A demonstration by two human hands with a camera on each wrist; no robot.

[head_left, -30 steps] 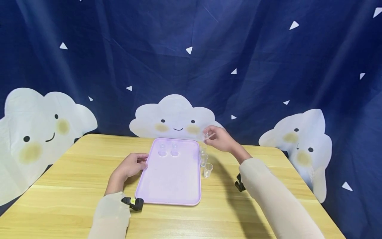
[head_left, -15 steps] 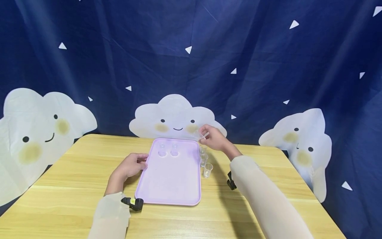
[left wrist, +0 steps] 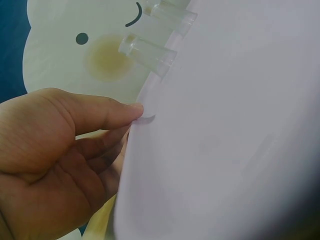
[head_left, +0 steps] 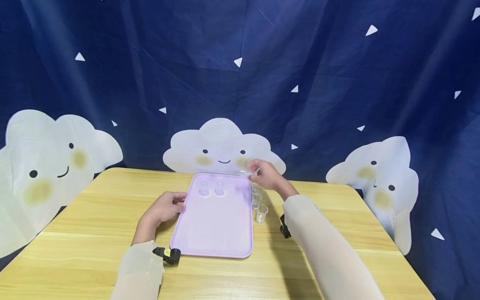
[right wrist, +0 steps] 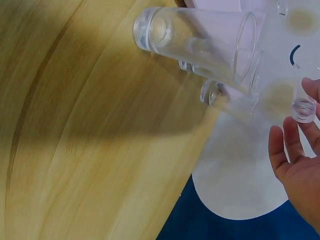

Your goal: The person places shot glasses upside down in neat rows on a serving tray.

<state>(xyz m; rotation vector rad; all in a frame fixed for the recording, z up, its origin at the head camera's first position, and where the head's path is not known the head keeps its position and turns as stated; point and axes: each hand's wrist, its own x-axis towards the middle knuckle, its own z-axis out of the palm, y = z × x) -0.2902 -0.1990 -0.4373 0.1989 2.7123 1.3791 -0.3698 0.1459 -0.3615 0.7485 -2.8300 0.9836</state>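
Note:
My left hand [head_left: 163, 207] grips the left rim of a pale purple tray [head_left: 215, 227]; the left wrist view shows the thumb [left wrist: 112, 111] over its edge. My right hand [head_left: 267, 175] pinches a small clear shot glass [head_left: 245, 172] above the tray's far right corner. That glass lies tilted in the head view; its thick base [right wrist: 303, 111] shows between the fingers in the right wrist view. Two similar glasses stand mouth down on the tray's far left part, one glass [left wrist: 148, 55] left of the other glass [head_left: 219, 187].
Along the tray's right side, clear glasses stand mouth up on the wooden table [head_left: 210, 277]; the nearest glass [head_left: 262, 213] is fully visible, those behind it partly covered. A dark blue curtain [head_left: 187, 75] with cloud prints hangs behind the table.
My right hand has moved left with the shot glass, from above the row of glasses to the tray's corner, and the glass has tipped over sideways. My left hand stays at the rim.

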